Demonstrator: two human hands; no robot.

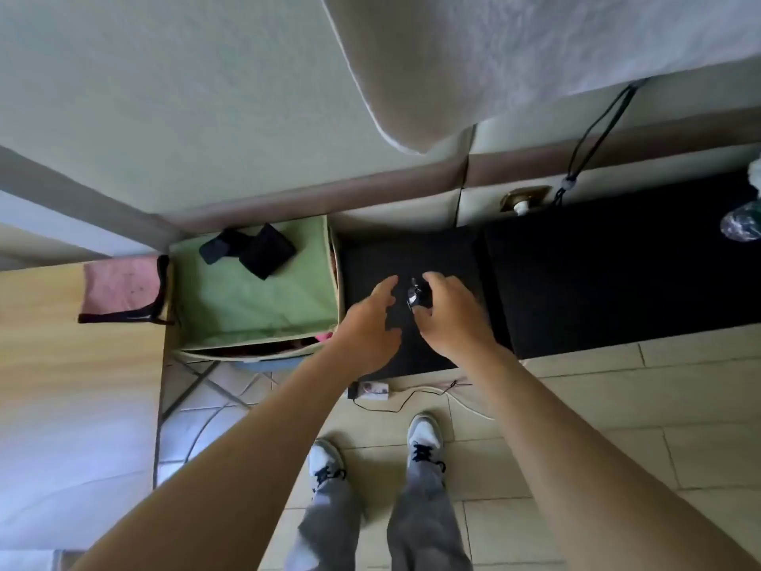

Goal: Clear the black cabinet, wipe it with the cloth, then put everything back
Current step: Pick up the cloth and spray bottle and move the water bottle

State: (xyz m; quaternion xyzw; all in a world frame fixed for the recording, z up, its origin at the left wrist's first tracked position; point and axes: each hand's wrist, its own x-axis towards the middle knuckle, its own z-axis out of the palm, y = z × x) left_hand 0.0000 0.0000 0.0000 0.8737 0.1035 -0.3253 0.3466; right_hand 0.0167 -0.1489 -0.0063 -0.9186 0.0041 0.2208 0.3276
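Head view: you're looking straight down at the cabinet (597, 282). It's low and black, and runs along the wall from centre to the right edge of view. Both of your hands are over its left end.

Your right hand (451, 319) has a small shiny item (413, 296) pinched between curled forefinger and thumb, above the top near the left end. I can't tell whether the item touches the top.

Your left hand (366, 335) is relaxed with fingers loosely extended and grasps nothing. Its fingertips are just beside the shiny item, on its left.

At the cabinet's far right end, by the back edge, there's a round mottled object (743, 224), partly cut off.

A green box (255, 307) sits against the cabinet's left side, with two black items (267, 251) near its back edge. Pink fabric (121, 288) with black trim hangs over the corner of the wood desk (74, 385), left of the box.

A power strip (370, 390) lies on the floor just off the cabinet's front edge, between your forearms. Your shoes (424, 436) are on the tiles below it.
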